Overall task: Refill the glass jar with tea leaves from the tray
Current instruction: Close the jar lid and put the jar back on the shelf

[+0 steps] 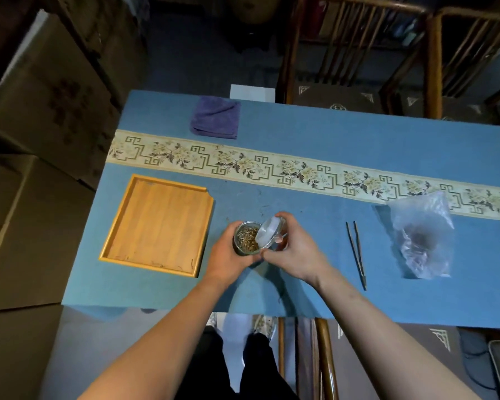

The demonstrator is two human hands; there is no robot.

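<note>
The left hand (228, 252) curls round the glass jar (246, 238), which stands on the blue table (300, 140) just right of the wooden tray (156, 223) and holds tea leaves (247, 236). The right hand (293, 252) grips the clear lid (267, 231), tilted over the jar's right rim.
</note>
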